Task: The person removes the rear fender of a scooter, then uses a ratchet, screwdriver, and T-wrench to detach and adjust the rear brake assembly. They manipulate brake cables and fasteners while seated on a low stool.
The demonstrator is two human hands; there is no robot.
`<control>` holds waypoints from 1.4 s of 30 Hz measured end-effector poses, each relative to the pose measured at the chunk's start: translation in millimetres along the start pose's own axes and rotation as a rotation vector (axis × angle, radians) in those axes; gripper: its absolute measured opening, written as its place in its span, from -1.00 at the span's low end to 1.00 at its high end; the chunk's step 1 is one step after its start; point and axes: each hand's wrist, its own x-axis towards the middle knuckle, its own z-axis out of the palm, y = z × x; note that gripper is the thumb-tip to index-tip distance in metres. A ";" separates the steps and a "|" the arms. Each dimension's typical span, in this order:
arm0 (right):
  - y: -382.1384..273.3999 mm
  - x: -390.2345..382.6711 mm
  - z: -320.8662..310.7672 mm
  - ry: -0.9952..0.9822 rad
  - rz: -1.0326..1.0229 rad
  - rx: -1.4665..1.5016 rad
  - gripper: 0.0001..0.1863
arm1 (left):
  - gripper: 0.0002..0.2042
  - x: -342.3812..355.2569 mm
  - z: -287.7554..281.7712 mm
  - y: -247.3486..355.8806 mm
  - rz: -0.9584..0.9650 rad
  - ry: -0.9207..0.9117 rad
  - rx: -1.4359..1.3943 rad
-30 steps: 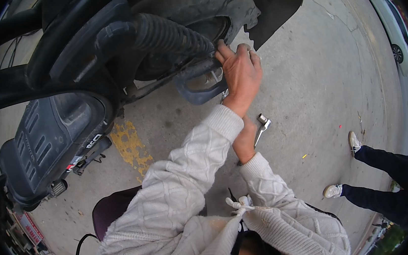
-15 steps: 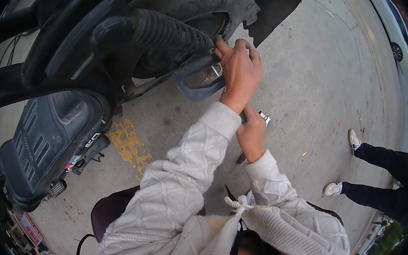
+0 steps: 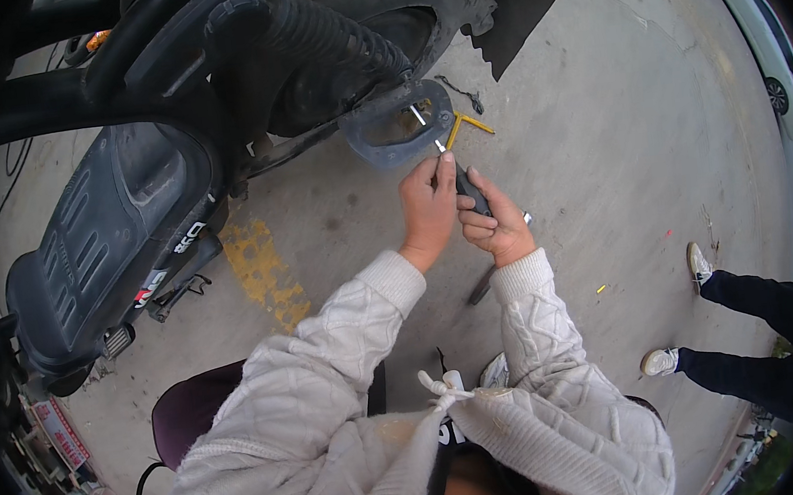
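Side by side in front of me, both hands hold one screwdriver. My right hand [image 3: 501, 229] is closed around its dark handle [image 3: 473, 191]. The fingertips of my left hand [image 3: 425, 214] pinch its front end, where a short silver tip [image 3: 440, 146] sticks out. Just beyond the fingers lies a bluish, see-through plastic tray [image 3: 364, 154], shaped like a ring, with a silver bolt [image 3: 417, 116] in it. A yellow L-shaped key [image 3: 470, 122] rests against its right side. Above stand the rear wheel [image 3: 428, 36] and ribbed shock absorber [image 3: 336, 36] of a dark scooter.
The scooter's footboard [image 3: 80, 266] extends to the left. A dark-handled tool [image 3: 481, 287] lies on the ground, partly hidden by my right wrist. A short black cord [image 3: 464, 95] is past the tray. At right stands a person in dark trousers [image 3: 745, 303]; a white car [image 3: 749, 17] is farther off.
My left hand has come away from beside the wheel, back toward me, and pinches the screwdriver's front end. My right hand has moved slightly forward. The tray and yellow key now show fully.
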 end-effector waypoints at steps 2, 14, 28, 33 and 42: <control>-0.8 4.3 -6.7 -0.215 0.121 0.229 -0.67 | -0.80 -2.4 -1.8 -17.8 -0.231 0.009 -0.213; 30.8 0.5 3.7 0.692 -1.097 -1.902 -0.64 | -0.74 26.2 5.6 -27.9 -0.240 -0.328 -0.846; 29.3 0.3 -6.0 0.116 -0.587 -0.957 -0.65 | -0.61 30.3 -12.0 -29.1 -0.250 -0.493 -0.900; 44.8 3.9 2.8 0.750 -1.111 -2.058 -0.56 | -0.60 33.7 -10.9 -31.4 -0.206 -0.510 -0.871; 57.8 2.8 9.2 0.821 -1.245 -2.264 -0.46 | -0.51 38.2 -15.3 -38.9 -0.260 -0.658 -1.152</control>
